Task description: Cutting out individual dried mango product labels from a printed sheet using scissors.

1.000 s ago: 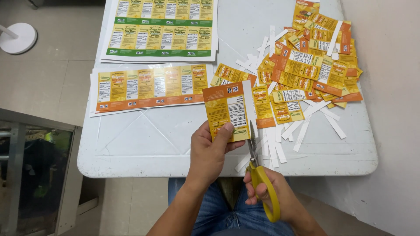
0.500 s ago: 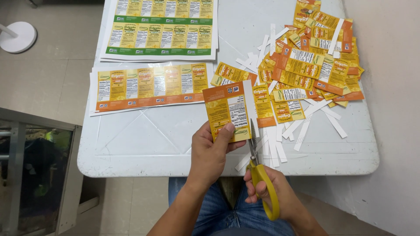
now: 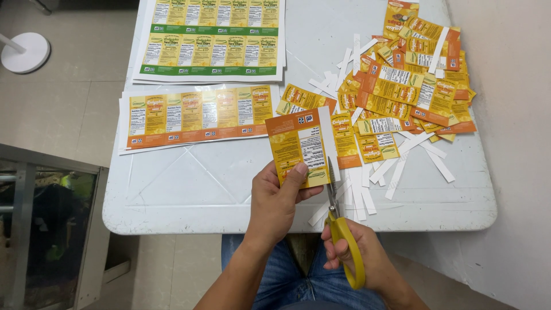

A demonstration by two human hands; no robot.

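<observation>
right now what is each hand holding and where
Left hand pinches the orange label at its bottom edge; right hand grips the yellow scissors by the handle loops.

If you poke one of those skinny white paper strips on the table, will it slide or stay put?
The white strips look thin and very light, so a poke would probably send one sliding. They would likely flop when lifted. Lying loose on the smooth white table, they might scatter easily.
</observation>
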